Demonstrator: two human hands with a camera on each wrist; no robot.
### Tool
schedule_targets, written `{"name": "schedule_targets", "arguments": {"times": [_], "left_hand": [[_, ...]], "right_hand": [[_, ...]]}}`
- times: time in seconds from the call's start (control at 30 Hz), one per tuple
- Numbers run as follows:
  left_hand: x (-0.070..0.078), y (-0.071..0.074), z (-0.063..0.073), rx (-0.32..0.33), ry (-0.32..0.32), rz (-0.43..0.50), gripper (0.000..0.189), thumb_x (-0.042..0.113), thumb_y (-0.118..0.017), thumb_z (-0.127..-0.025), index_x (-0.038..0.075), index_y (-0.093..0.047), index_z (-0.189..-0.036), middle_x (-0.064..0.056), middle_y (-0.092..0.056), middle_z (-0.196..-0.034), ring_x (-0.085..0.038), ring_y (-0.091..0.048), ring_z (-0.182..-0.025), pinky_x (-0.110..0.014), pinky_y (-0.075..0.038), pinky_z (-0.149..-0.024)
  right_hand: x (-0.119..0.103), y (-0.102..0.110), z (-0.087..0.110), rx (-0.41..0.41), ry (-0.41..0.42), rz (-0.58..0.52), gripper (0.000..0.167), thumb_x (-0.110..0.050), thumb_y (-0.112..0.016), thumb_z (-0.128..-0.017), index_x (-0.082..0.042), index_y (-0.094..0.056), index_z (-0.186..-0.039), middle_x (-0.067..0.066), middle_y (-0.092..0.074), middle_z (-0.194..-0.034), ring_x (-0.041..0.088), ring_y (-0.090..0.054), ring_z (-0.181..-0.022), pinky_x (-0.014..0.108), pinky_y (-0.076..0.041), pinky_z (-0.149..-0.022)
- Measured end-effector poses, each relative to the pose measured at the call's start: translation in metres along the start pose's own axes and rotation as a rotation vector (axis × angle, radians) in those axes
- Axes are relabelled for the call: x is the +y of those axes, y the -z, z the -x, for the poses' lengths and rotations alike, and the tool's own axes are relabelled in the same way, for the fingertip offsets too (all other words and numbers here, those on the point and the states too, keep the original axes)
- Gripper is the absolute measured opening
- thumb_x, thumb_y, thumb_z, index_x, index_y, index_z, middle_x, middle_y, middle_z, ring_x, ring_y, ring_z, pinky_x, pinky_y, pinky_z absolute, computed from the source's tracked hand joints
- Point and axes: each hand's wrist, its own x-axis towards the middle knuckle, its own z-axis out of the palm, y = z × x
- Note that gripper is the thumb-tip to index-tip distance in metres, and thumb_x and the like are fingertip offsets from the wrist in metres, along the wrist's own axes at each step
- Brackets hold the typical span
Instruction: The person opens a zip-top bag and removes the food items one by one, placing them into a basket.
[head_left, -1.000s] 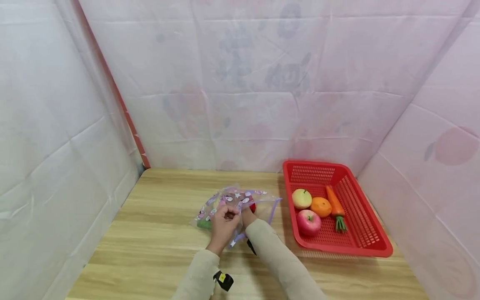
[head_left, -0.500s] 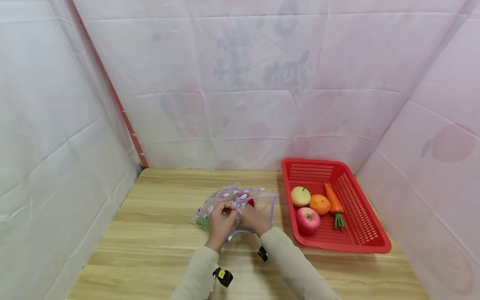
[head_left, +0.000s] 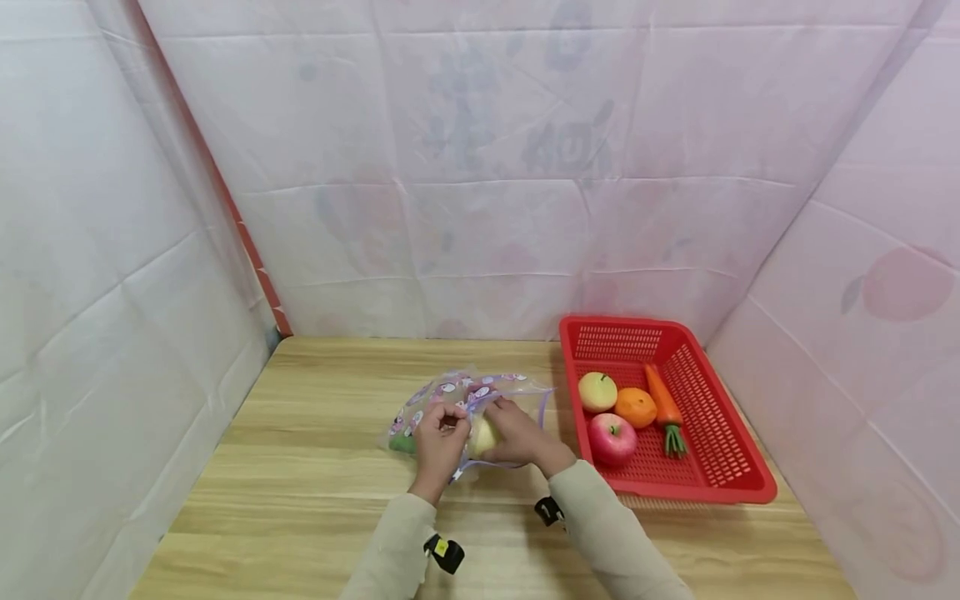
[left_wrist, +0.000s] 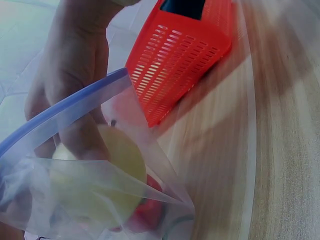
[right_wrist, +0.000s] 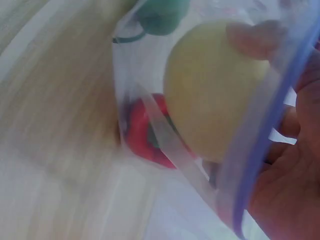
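Note:
A clear zip bag (head_left: 420, 408) with purple edging and cartoon prints lies on the table, its mouth facing right. My left hand (head_left: 437, 450) pinches the rim of the bag's mouth between thumb and finger. Reaching through that mouth, my right hand (head_left: 525, 437) grips a round pale-yellow pear (head_left: 482, 437), thumb and fingers spread around it. The pear (right_wrist: 210, 90) is just inside the opening in the right wrist view. Deeper in the bag are a red bell pepper (right_wrist: 137, 130) and a green vegetable (right_wrist: 162, 17) with a curved stem, its kind unclear.
A red plastic basket (head_left: 690, 493) stands at the right of the wooden table (head_left: 322, 467). It holds another pale-yellow pear (head_left: 597, 392), an orange (head_left: 636, 407), a red apple (head_left: 612, 440) and a carrot (head_left: 663, 400). White sheeting (head_left: 480, 233) encloses the table's back and sides.
My right hand has drawn back rightward from deep in the bag towards its mouth, bringing the pear into sight. My left hand keeps its pinch on the rim.

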Motion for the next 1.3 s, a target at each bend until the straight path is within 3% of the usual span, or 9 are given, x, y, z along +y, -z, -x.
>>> {"name": "schedule_targets", "arguments": {"times": [0.13,0.37,0.73,0.97,1.13,1.3], "left_hand": [[-0.003,0.001,0.0,0.007,0.021,0.001,0.012,-0.019,-0.057,-0.07,-0.008,-0.059,-0.075,-0.018,-0.057,-0.078,-0.017,-0.056,-0.067,-0.019,-0.049,-0.056],[-0.008,0.004,0.0,0.016,0.05,-0.006,0.012,-0.018,-0.057,-0.07,-0.008,-0.06,-0.074,-0.016,-0.057,-0.077,-0.015,-0.055,-0.067,-0.018,-0.048,-0.056],[-0.009,0.005,0.001,0.021,0.044,-0.033,0.011,-0.018,-0.058,-0.069,-0.007,-0.06,-0.074,-0.015,-0.058,-0.076,-0.012,-0.054,-0.065,-0.017,-0.046,-0.054],[-0.038,0.005,-0.002,0.039,0.077,-0.047,0.013,-0.017,-0.061,-0.07,-0.005,-0.061,-0.073,-0.014,-0.058,-0.076,-0.017,-0.054,-0.065,-0.017,-0.045,-0.053],[-0.043,0.005,-0.002,0.043,0.074,-0.028,0.015,-0.013,-0.063,-0.07,0.002,-0.063,-0.073,-0.007,-0.058,-0.076,-0.014,-0.055,-0.065,-0.018,-0.046,-0.054],[-0.045,0.006,0.0,0.018,0.022,-0.042,0.015,-0.011,-0.062,-0.071,0.004,-0.066,-0.073,-0.004,-0.06,-0.077,-0.015,-0.056,-0.067,-0.022,-0.049,-0.055]], "right_hand": [[0.001,0.009,0.006,0.001,-0.003,-0.06,0.067,-0.019,-0.081,-0.057,-0.001,-0.054,-0.116,0.011,-0.056,-0.106,0.022,-0.052,-0.092,0.037,-0.045,-0.076],[-0.001,0.025,0.018,-0.028,-0.062,-0.096,0.069,-0.019,-0.08,-0.059,0.005,-0.052,-0.117,0.013,-0.057,-0.107,0.028,-0.051,-0.097,0.041,-0.045,-0.076],[0.002,0.031,0.027,0.018,0.026,-0.111,0.07,-0.025,-0.079,-0.062,0.002,-0.055,-0.121,0.014,-0.058,-0.111,0.023,-0.055,-0.091,0.034,-0.048,-0.069],[0.003,0.03,0.027,0.084,0.106,-0.166,0.066,-0.024,-0.079,-0.064,0.002,-0.057,-0.121,0.011,-0.06,-0.113,0.023,-0.056,-0.096,0.035,-0.049,-0.073],[0.0,0.033,0.031,0.077,0.059,-0.159,0.069,-0.025,-0.08,-0.064,0.002,-0.055,-0.121,0.01,-0.059,-0.114,0.022,-0.055,-0.097,0.036,-0.048,-0.075],[-0.005,0.044,0.039,0.086,-0.011,-0.102,0.066,-0.028,-0.08,-0.062,-0.001,-0.056,-0.117,0.007,-0.058,-0.108,0.019,-0.053,-0.088,0.034,-0.048,-0.069]]}}
